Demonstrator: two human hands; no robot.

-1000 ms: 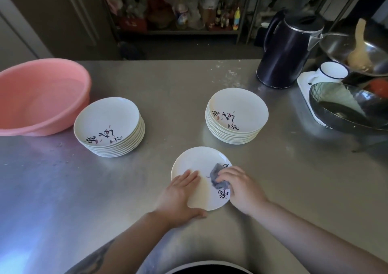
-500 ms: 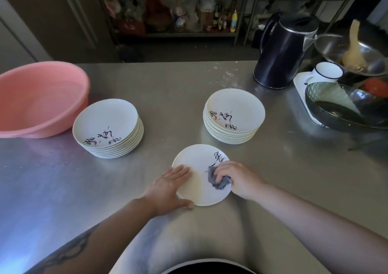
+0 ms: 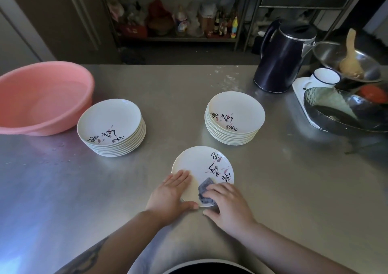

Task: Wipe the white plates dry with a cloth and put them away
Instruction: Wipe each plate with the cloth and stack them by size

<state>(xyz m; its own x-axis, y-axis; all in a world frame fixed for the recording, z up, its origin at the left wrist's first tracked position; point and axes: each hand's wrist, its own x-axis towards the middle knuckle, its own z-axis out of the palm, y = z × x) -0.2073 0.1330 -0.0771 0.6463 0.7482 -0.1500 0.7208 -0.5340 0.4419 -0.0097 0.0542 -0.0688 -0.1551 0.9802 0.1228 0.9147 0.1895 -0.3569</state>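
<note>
A single white plate [image 3: 202,169] lies flat on the near middle of the stainless steel table [image 3: 273,189], painted with black brush characters and small pink petals along its right side; the characters cannot be read from here. The left hand [image 3: 171,196] lies on the plate's near-left rim with fingers straight and together, thumb along the near edge. The right hand [image 3: 227,203] has its fingers curled over a grey cloth [image 3: 205,189], pressing it onto the plate's near part.

Beyond, two stacks of the same white plates stand well apart: the left stack [image 3: 111,126] just beside a pink plastic basin [image 3: 42,97], the right stack [image 3: 234,117] behind the single plate. Each top plate bears the same brushed writing, also unreadable.

At the table's far right stand a dark electric kettle [image 3: 281,57], a white enamel mug [image 3: 324,77] with a dark rim on a white tray [image 3: 300,93], a dark mesh strainer [image 3: 344,112] and a steel bowl [image 3: 346,60] holding a pale wooden utensil [image 3: 350,59].

The tabletop is brushed and dull, with glare at the near left. Behind it, a dim metal shelf [image 3: 178,39] carries blurred bottles and packets; no labels are legible.
</note>
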